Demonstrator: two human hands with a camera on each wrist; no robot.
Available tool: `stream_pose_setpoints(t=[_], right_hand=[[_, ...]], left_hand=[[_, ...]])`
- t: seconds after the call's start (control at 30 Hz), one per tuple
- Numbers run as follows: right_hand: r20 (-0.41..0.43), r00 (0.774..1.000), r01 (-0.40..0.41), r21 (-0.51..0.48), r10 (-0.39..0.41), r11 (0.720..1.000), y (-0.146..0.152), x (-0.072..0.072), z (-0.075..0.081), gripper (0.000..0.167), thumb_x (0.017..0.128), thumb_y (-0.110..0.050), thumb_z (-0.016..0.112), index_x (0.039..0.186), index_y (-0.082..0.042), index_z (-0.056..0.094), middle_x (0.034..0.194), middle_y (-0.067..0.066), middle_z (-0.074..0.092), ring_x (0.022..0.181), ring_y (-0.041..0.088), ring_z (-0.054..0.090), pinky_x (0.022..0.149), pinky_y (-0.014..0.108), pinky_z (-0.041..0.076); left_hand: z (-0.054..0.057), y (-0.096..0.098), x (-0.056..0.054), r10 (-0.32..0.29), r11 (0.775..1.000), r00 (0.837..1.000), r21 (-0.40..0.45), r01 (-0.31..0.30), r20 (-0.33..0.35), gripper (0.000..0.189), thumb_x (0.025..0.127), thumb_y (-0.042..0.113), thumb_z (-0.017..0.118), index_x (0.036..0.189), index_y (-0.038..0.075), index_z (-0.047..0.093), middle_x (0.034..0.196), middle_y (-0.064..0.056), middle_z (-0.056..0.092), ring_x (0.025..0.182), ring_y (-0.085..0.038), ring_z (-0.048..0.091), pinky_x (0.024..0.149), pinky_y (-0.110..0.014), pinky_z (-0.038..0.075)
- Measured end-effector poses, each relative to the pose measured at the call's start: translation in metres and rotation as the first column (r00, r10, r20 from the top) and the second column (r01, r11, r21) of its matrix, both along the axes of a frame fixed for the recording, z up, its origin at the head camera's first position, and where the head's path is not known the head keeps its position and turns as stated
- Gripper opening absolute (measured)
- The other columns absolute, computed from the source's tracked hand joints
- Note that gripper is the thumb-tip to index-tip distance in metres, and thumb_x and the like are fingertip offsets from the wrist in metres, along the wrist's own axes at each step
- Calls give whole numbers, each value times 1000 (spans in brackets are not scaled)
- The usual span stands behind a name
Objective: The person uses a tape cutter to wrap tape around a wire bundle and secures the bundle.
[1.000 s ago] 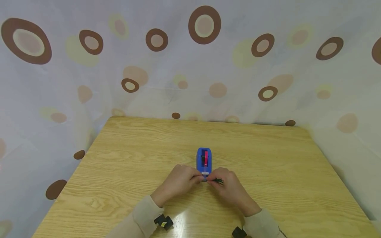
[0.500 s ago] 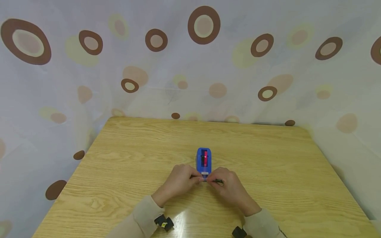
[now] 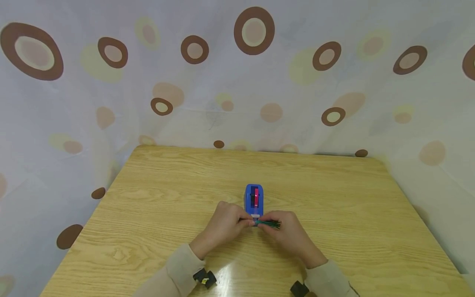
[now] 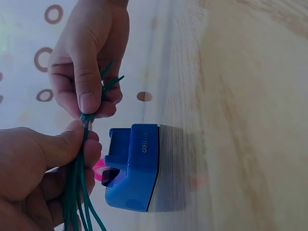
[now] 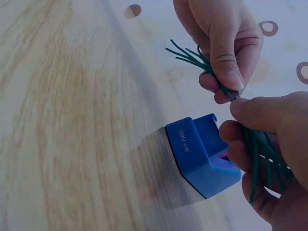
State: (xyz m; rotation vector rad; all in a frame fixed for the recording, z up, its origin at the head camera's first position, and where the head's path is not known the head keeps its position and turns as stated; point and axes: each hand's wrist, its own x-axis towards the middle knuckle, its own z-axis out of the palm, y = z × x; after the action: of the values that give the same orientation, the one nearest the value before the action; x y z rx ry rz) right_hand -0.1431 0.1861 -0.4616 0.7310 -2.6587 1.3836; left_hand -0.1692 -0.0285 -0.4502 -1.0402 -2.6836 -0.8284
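My left hand (image 3: 224, 225) and right hand (image 3: 287, 231) meet just in front of a blue tape dispenser (image 3: 261, 202). Each pinches a bundle of thin green strands (image 5: 255, 163) between thumb and fingers, the two thumbs close together at its middle. A band of clear tape (image 4: 86, 120) shows on the bundle between the thumbs. Loose strand ends fan out past both hands. In the left wrist view the dispenser's toothed cutter stands beside the fingers, and its pink-red tape roll (image 3: 256, 197) sits in the slot. The fingers cover part of the taped spot.
The dispenser stands upright on a wood-grain table (image 3: 334, 198). Behind and beside the table hangs a pale curtain (image 3: 222, 74) with brown ring patterns. Black devices (image 3: 204, 278) are worn at both wrists, over light sleeves (image 3: 185, 264).
The right fingers have shifted slightly on the bundle, so more of the green strands shows there. My left hand has barely moved, and the dispenser stays in place.
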Motion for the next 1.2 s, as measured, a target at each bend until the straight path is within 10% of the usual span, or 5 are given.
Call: stream_pose_setpoints(t=[0.9, 1.2], right_hand=[[-177, 983, -60, -23, 55, 998, -1, -2, -9, 17, 81, 3, 78, 88, -11, 73, 91, -6, 70, 84, 10, 65, 74, 30, 56], [-109, 993, -42, -8, 41, 999, -1, -1, -9, 14, 85, -3, 77, 92, -14, 73, 94, -8, 70, 86, 10, 65, 76, 30, 55]], left_hand=[[-2, -1, -1, 1, 996, 991, -93, 12, 132, 18, 96, 33, 64, 93, 25, 80, 82, 18, 70, 72, 4, 58, 79, -39, 39], [-4, 1, 0, 20, 996, 996, -86, -12, 92, 15, 93, 33, 69, 92, 24, 82, 84, 15, 73, 75, 4, 60, 76, -35, 38]])
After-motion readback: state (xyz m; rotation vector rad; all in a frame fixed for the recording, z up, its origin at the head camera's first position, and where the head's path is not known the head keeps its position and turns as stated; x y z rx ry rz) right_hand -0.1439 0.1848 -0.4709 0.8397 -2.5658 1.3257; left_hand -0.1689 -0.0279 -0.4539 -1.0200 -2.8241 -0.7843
